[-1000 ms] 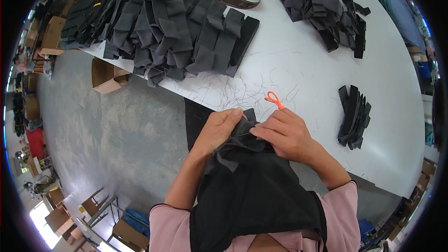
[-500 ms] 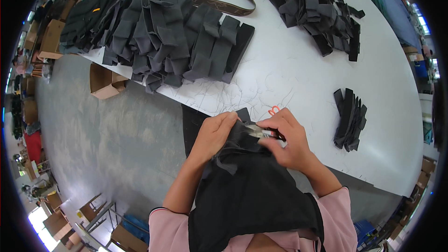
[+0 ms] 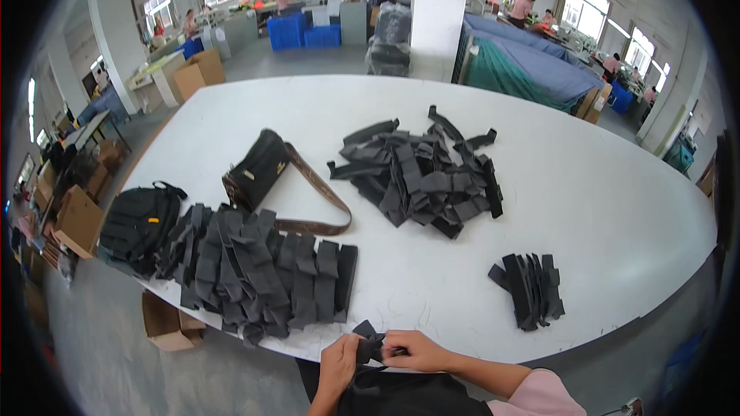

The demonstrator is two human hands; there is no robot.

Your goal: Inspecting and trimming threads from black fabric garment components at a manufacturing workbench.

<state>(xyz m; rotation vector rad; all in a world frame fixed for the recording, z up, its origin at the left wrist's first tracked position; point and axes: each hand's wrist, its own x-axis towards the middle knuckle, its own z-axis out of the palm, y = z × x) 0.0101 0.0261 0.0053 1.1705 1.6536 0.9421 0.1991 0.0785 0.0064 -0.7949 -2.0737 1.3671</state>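
Note:
At the table's near edge, my left hand (image 3: 338, 368) is closed on a dark grey fabric strip (image 3: 368, 348). Its fingers pinch the strip, and one end sticks up past them. Close beside it, my right hand (image 3: 416, 351) curls around thread snips; only a dark bit of them shows now, and their blades are hidden. A row of folded dark grey strips (image 3: 301, 281) lies to the left of my hands. Farther off is a loose heap of similar strips (image 3: 424, 177), and a small bundle of strips (image 3: 532, 289) rests to the right.
On the white table (image 3: 601, 208) are a dark backpack (image 3: 139, 223) at the left and a black shoulder bag (image 3: 258, 169) with a brown strap. An open cardboard box (image 3: 166, 323) stands below the left edge. Beyond are blue crates (image 3: 287, 31), a covered bin (image 3: 524, 69) and several people.
The view has tilted up, so the far room shows and my hands sit lower in it. Both hands keep the strip between them; the snips are now mostly hidden by my right hand.

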